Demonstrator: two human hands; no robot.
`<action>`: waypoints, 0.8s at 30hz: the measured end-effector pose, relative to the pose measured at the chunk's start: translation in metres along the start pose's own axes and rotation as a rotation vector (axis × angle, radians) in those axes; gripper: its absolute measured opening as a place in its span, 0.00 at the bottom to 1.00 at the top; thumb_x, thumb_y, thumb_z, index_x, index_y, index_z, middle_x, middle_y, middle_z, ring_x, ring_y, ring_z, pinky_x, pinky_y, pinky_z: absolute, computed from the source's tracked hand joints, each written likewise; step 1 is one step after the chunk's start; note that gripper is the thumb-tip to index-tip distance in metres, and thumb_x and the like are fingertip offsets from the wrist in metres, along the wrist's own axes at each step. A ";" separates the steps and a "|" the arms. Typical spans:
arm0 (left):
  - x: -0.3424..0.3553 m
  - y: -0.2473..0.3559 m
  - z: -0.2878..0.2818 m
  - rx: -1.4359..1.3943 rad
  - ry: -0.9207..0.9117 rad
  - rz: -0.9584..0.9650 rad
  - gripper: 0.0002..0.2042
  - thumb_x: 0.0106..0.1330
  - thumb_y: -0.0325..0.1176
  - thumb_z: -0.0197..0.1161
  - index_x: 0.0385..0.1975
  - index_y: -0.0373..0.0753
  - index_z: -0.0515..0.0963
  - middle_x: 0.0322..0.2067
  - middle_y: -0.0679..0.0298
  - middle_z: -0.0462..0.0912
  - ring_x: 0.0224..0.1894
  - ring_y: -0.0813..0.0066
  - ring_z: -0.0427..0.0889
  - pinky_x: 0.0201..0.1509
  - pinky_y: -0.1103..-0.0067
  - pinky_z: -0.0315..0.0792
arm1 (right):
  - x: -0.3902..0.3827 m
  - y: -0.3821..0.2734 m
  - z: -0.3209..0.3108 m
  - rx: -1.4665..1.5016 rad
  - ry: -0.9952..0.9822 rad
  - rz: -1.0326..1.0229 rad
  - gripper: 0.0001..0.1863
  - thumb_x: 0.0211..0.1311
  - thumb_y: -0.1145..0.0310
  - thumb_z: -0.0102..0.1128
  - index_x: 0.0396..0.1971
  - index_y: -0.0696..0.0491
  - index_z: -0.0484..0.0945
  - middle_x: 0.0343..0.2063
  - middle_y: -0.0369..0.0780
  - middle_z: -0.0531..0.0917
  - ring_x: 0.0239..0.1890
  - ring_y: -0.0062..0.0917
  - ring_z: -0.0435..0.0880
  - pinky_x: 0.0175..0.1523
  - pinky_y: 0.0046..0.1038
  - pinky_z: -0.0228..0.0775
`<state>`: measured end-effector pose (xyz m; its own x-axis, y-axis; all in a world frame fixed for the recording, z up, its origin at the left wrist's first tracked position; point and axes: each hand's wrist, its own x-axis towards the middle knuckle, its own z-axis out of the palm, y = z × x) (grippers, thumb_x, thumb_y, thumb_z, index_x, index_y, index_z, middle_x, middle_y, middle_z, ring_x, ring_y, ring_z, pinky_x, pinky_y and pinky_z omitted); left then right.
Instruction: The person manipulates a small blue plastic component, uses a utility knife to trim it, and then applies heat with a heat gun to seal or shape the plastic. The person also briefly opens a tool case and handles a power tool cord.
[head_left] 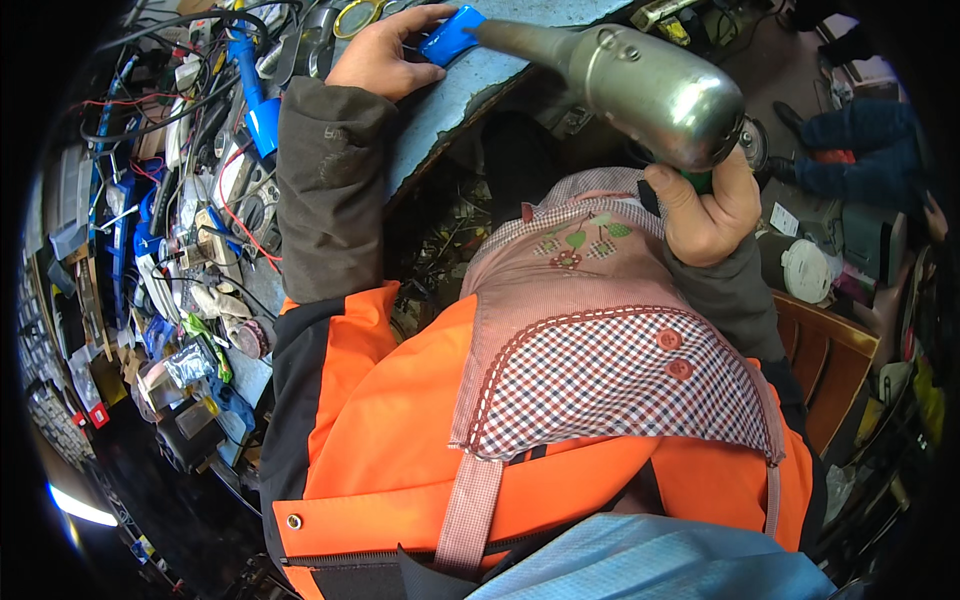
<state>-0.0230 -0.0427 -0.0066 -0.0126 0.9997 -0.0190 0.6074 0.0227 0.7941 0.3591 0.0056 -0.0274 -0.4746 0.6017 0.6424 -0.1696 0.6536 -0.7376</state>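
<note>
At the top of the view, my left hand (382, 58) grips a small glossy blue film-wrapped block (447, 40) between thumb and fingers, over the worn light-blue bench top (425, 130). What is inside the wrap cannot be seen. My right hand (712, 212) is closed around the handle of a heat gun (650, 95), mostly hidden behind its metal barrel. The narrow nozzle points left, and its tip appears right beside the block's right end; whether they touch, I cannot tell.
Left of my arm, the bench is heaped with cables, tools, parts and a blue-handled tool (258, 115). A wooden chair (825, 365) stands at my right, near a white round-lidded container (805, 270). Another person's legs in blue trousers (860, 150) show at the far right.
</note>
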 end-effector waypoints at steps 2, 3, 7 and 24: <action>-0.001 -0.001 0.000 -0.009 -0.006 -0.002 0.36 0.62 0.18 0.71 0.72 0.44 0.71 0.62 0.61 0.81 0.59 0.73 0.81 0.65 0.73 0.76 | 0.003 -0.009 -0.004 -0.043 -0.092 -0.011 0.26 0.64 0.74 0.75 0.60 0.63 0.76 0.43 0.41 0.86 0.41 0.22 0.85 0.46 0.24 0.78; 0.000 -0.005 -0.001 0.010 -0.001 0.011 0.36 0.62 0.19 0.71 0.72 0.44 0.71 0.62 0.62 0.81 0.58 0.73 0.81 0.65 0.73 0.76 | 0.003 -0.010 -0.003 -0.048 -0.117 -0.034 0.26 0.64 0.74 0.75 0.60 0.63 0.76 0.43 0.41 0.86 0.41 0.22 0.85 0.47 0.24 0.78; 0.001 -0.008 -0.003 0.049 0.000 0.001 0.35 0.62 0.20 0.72 0.72 0.43 0.72 0.60 0.63 0.82 0.57 0.73 0.81 0.64 0.73 0.76 | 0.000 -0.009 -0.004 -0.071 -0.121 -0.040 0.26 0.64 0.74 0.74 0.60 0.63 0.76 0.43 0.41 0.85 0.42 0.24 0.85 0.48 0.24 0.78; 0.000 -0.001 -0.001 0.132 0.064 0.061 0.31 0.61 0.21 0.70 0.67 0.41 0.75 0.55 0.61 0.84 0.52 0.71 0.82 0.57 0.73 0.77 | -0.004 -0.007 -0.002 -0.021 -0.124 0.006 0.26 0.64 0.72 0.75 0.60 0.63 0.76 0.44 0.42 0.85 0.41 0.24 0.85 0.47 0.25 0.78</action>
<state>-0.0243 -0.0431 -0.0063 -0.0202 0.9974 0.0691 0.7075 -0.0346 0.7059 0.3634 -0.0005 -0.0246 -0.5790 0.5448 0.6067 -0.1492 0.6607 -0.7357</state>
